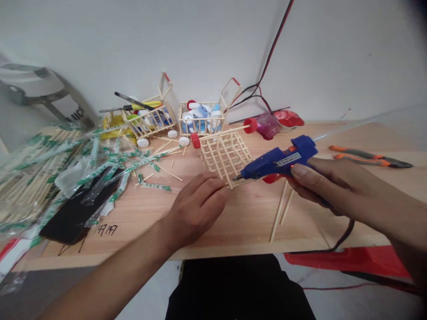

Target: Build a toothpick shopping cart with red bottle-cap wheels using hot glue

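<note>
A small cart made of wooden sticks (230, 153) lies tipped on the table, with red bottle-cap wheels on its upturned side. My left hand (196, 209) is closed at its near left corner, fingers curled against the sticks; the fingertips are partly hidden. In my right hand (320, 184) is a blue hot glue gun (278, 160), its small light glowing orange. The nozzle points left and sits at the cart's near corner, close to my left fingers. A clear glue stick (347, 126) extends from the gun's back.
Two finished-looking stick carts (150, 120) (202, 119) full of bottle caps stand behind. Wrapped chopsticks (36, 173) and a black phone (80, 209) cover the left side. Pliers (370, 156) lie right; loose sticks (280, 211) lie near the front edge. The gun's cord (345, 235) hangs over that edge.
</note>
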The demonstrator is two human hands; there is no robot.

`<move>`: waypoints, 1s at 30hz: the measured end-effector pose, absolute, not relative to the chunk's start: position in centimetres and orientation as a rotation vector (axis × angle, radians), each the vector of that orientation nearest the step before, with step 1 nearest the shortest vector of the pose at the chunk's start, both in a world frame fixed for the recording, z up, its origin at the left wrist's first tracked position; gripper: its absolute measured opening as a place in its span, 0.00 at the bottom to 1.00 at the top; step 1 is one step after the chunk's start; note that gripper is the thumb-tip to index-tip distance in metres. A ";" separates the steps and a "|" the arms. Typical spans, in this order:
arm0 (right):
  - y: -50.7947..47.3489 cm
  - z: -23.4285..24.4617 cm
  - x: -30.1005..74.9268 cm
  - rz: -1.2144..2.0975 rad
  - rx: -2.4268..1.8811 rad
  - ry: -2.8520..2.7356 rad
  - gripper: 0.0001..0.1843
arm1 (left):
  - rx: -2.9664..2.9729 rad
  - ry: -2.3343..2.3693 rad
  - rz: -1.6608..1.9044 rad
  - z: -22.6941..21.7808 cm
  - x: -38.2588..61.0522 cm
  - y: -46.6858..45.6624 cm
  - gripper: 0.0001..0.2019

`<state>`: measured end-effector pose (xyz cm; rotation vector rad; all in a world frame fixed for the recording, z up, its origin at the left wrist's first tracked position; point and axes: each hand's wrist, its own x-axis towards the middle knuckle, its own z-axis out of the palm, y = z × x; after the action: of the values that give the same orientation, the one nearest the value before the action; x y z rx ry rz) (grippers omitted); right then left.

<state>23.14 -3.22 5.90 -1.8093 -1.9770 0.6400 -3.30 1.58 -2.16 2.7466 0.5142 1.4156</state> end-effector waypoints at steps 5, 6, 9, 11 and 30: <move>-3.2 6.0 23.5 0.734 -1.819 -1.967 0.29 | 2.735 0.536 1.411 -2.2 -3.3 1.5 0.10; -3.1 6.0 23.6 0.743 -1.814 -1.958 0.30 | 2.730 0.541 1.409 -2.2 -3.3 1.5 0.10; -2.9 5.8 23.6 0.742 -1.774 -1.943 0.30 | 2.714 0.557 1.415 -2.1 -3.2 1.5 0.10; -2.7 5.6 23.6 0.728 -1.743 -1.954 0.30 | 2.712 0.560 1.426 -2.1 -3.1 1.4 0.10; -1.8 4.9 23.7 0.666 -1.744 -2.043 0.30 | 2.706 0.576 1.416 -1.8 -3.0 1.5 0.09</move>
<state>23.65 -1.79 4.89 -1.7444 -2.0429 0.6657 -3.00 1.48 -1.79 2.7062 0.5760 1.4164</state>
